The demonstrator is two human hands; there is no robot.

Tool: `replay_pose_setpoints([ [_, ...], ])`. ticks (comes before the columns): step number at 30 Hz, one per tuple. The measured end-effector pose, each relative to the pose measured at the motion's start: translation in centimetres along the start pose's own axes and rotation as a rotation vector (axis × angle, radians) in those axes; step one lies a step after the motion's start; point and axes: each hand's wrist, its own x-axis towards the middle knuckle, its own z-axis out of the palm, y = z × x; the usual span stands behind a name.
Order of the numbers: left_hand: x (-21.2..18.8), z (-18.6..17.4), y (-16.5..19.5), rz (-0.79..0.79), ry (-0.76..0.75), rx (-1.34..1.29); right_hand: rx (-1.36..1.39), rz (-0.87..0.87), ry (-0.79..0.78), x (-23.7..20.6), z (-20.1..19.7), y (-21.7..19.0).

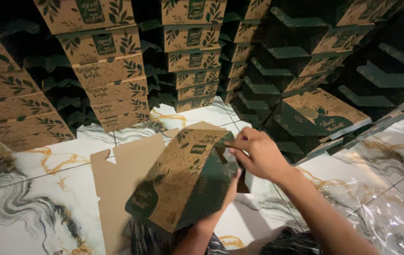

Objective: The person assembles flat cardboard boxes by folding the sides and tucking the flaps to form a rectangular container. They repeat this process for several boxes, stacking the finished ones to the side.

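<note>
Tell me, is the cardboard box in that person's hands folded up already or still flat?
Partly folded. The box has raised sides, but a plain brown flap still spreads flat. The right hand pinches a top edge; the left hand supports it underneath.

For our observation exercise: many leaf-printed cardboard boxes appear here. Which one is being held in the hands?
The tilted brown-and-green box in the centre foreground, above the marble floor. The right hand grips its upper corner; the left hand is under it. All others sit in stacks behind.

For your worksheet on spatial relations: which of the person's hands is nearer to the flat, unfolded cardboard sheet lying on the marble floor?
Left. The left hand is under the half-folded box, just right of the flat sheet. The right hand grips the box's top right edge, farther away.
</note>
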Motion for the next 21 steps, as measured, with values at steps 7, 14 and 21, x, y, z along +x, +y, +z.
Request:
replay_pose_setpoints([
  [7, 1.9, -2.7, 0.6, 0.326, 0.316, 0.426, 0.083, 0.322, 0.310, -4.5, 5.8, -1.8],
  [14, 0.0, -1.0, -2.4, 0.512, 0.255, 0.525, 0.227, 0.648, 0.585, -6.1, 10.0, -4.1],
  [21, -2.4, -2.7, -3.2, 0.081, 0.262, 0.289, 0.239, 0.405, 0.549, -7.1, 10.1, -4.5],
])
